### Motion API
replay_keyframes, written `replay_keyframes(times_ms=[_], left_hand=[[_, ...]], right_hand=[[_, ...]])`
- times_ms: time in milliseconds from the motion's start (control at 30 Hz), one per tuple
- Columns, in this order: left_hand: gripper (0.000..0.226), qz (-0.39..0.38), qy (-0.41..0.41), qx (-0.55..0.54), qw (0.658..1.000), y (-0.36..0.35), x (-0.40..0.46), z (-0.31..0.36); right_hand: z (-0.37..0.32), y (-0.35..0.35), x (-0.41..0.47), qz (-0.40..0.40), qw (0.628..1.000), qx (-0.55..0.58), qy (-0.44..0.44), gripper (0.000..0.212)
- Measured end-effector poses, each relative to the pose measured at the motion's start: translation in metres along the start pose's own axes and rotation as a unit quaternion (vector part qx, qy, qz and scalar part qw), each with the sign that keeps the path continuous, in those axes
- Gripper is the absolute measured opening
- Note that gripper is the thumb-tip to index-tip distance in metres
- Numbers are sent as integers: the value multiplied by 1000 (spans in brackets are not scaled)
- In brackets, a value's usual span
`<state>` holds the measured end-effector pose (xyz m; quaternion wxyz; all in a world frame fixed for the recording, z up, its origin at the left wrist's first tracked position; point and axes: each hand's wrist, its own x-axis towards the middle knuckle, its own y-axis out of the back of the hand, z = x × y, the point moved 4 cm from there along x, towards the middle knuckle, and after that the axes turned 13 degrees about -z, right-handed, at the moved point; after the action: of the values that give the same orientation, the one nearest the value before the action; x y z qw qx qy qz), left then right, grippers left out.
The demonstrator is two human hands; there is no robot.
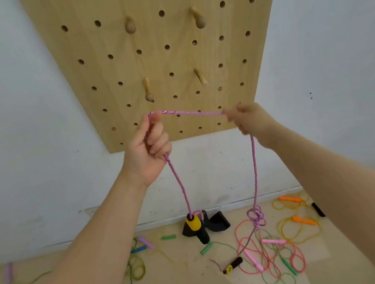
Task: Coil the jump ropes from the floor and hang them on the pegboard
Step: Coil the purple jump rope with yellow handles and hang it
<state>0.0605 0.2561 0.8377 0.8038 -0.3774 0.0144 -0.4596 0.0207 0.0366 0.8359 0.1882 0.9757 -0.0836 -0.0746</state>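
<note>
The left hand (pixel 150 145) is raised in front of the pegboard (pixel 160 55), palm toward the camera, with its fingers curled around the pink braided rope (pixel 189 113). The right hand (pixel 249 117) is at the same height, seen from the back, and pinches the same rope at its fingertips. Between both hands the rope runs almost straight. From the left hand it hangs down to a black and yellow handle (pixel 196 227) just above the floor. From the right hand it falls to a knotted tangle (pixel 257 216), then continues to the second handle (pixel 233 265) lying on the floor. Four wooden pegs (pixel 130 25) stick out of the board. Other ropes (pixel 271 256) lie scattered on the floor.
</note>
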Motion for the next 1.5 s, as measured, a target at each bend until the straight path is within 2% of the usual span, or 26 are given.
replay_keyframes(times_ms=[33,100,167,200,267,333,400,467,533,600,633,700,767,833,900,933,967,1033,1100,1133,1200,1233,1300,1400,1433,1500], left_hand=[[26,3,-9,-6,1000,-2,-1,-3],[43,41,-30,20,999,-5,0,-9],[52,85,-48,68,993,-8,4,-15],[53,115,-48,102,987,-6,5,-16],[52,188,-6,194,963,1,6,-22],[51,215,85,291,928,8,6,-36],[37,212,158,289,920,9,4,-54],[27,238,150,186,942,11,2,-66],[40,276,78,26,958,15,-6,-68],[49,288,38,-73,954,21,-19,-68],[50,284,56,-60,955,22,-26,-69],[44,243,165,85,952,20,-39,-78],[42,169,306,273,896,16,-53,-97],[42,154,378,354,842,17,-65,-116],[43,225,373,367,822,20,-77,-126],[44,271,335,333,839,20,-81,-129],[43,305,266,255,878,16,-81,-131],[33,309,80,34,947,-2,-66,-130],[30,265,-29,-60,962,-28,-41,-120],[31,244,-46,-59,967,-41,-29,-114],[32,212,-43,-26,976,-62,-9,-105],[30,199,-33,-7,980,-70,-2,-102],[29,175,6,48,983,-83,6,-101],[30,150,55,152,975,-100,14,-105],[30,143,65,171,973,-104,16,-105],[34,136,78,166,974,-107,18,-108]], right_hand=[[6,-7,-1,-23,990,-136,-15,31],[17,-29,-4,-132,921,-364,-43,33],[23,-50,-19,-280,848,-445,-66,33],[23,-59,-30,-360,830,-419,-79,30],[16,-68,-54,-488,823,-277,-92,25],[4,-65,-66,-537,829,-150,-51,24],[-5,-55,-72,-547,835,-63,12,25],[-5,-42,-72,-516,854,21,56,21],[3,-21,-64,-403,899,152,77,21],[19,8,-51,-232,918,314,64,25],[29,23,-46,-155,915,368,48,28],[48,45,-40,-50,913,405,5,30],[65,53,-38,13,907,420,-42,30],[78,55,-38,67,886,452,-77,31],[90,60,-39,116,873,461,-108,27],[96,64,-39,132,876,447,-124,25],[103,68,-40,139,886,420,-139,22],[112,73,-42,110,930,307,-172,20],[115,66,-45,-8,969,124,-212,19],[114,59,-48,-93,969,21,-226,18],[106,41,-60,-279,926,-122,-222,12],[99,32,-68,-362,899,-134,-205,12],[82,20,-80,-458,873,-47,-161,27],[49,19,-84,-425,881,191,-87,50],[40,21,-82,-400,892,206,-48,48],[25,24,-81,-368,917,146,51,27]])
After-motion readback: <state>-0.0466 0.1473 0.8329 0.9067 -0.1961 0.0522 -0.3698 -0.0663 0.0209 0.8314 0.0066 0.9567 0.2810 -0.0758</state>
